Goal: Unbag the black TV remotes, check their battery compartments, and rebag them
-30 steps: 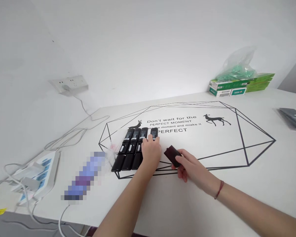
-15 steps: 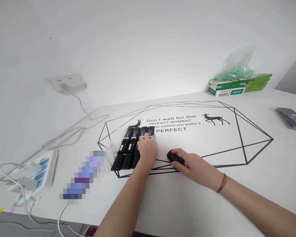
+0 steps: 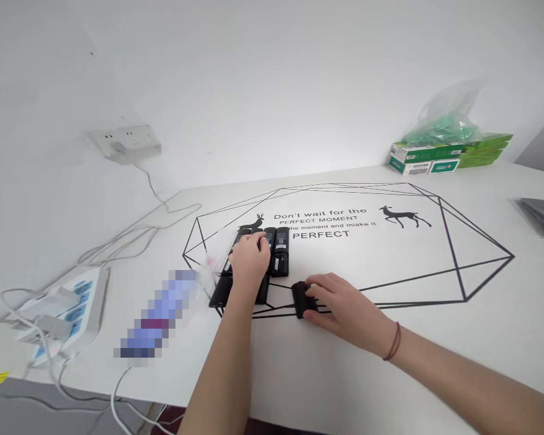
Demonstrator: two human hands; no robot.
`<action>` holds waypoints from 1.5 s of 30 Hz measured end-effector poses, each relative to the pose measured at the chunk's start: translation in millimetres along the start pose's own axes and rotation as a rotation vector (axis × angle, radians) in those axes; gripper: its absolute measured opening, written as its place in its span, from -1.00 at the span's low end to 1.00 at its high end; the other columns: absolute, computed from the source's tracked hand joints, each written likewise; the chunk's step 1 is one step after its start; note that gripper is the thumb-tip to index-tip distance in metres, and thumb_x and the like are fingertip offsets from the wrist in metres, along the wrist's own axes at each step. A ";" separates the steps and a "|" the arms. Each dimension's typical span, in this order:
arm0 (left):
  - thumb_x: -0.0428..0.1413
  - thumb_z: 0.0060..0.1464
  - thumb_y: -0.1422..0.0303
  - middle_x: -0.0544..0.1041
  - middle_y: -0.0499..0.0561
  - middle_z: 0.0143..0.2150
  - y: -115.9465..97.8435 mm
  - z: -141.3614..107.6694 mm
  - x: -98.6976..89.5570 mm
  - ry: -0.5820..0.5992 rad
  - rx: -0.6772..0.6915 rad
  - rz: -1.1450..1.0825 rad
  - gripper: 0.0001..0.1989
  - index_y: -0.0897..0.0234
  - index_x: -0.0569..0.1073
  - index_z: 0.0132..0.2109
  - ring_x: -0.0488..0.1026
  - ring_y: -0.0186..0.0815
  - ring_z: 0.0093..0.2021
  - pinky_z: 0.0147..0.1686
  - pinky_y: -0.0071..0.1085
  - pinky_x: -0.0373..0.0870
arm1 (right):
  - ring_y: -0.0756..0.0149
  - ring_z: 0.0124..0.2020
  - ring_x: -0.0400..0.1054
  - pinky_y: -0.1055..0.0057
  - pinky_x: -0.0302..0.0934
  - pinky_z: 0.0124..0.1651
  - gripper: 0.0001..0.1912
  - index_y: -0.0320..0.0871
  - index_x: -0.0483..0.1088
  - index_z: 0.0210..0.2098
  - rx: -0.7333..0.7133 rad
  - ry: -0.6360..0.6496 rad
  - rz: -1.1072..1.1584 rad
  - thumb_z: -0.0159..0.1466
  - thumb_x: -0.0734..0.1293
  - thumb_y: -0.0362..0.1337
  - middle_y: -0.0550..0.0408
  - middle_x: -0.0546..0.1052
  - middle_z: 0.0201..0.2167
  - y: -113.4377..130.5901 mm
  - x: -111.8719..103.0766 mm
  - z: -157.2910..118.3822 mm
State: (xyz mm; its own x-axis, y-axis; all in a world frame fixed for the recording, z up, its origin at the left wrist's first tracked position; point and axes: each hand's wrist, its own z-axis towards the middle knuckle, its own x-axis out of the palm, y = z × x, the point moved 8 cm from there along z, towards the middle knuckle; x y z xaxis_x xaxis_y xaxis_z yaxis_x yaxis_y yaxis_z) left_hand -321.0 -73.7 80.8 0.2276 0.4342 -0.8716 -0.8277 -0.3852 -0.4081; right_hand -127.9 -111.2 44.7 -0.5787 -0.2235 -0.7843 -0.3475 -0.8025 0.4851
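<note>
Several black remote controls [image 3: 281,240] lie face down side by side, with labels at their far ends. The rightmost has an uncovered battery compartment [image 3: 280,264]. Over the middle of the row, my left hand [image 3: 250,261] has its fingers bent down onto a remote control; its fingertips are partly hidden. Black pieces like battery covers [image 3: 220,292] lie at the near ends of the row. To the right, my right hand [image 3: 347,308] pinches a small black piece, probably a battery cover [image 3: 300,300], between thumb and fingers, low at the table surface.
A blurred-out flat object [image 3: 158,317] and clear plastic lie left of the row. Further left are a power strip [image 3: 79,314] and loose white cables [image 3: 127,241]. Green boxes [image 3: 428,154] with a plastic bag [image 3: 448,121] stand at the back right. A grey packet [image 3: 541,217] lies far right.
My left hand has shifted left along the row, uncovering the rightmost remote's compartment. My right hand has moved slightly left with the black piece, which is now turned more upright in view.
</note>
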 end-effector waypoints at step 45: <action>-0.07 0.15 0.18 0.54 0.07 -0.09 -86.2 -59.7 68.1 0.272 0.752 -0.309 -0.65 0.15 0.53 -0.09 0.43 -0.14 -0.03 -0.02 -0.18 0.40 | -0.23 0.13 0.10 -0.11 0.01 0.06 -0.43 -0.39 0.18 0.07 1.356 -0.844 -0.589 0.11 0.25 -0.23 -0.49 0.25 0.09 -275.1 -252.4 -196.1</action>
State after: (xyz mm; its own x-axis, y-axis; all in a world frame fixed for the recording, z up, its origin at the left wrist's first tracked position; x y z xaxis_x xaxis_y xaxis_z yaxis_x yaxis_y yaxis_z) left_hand -203.4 -59.6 40.4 0.5342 0.1831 -0.8253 -0.8068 0.4020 -0.4331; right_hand 258.5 57.4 33.4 -0.1981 0.6023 -0.7733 -0.7167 0.4492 0.5335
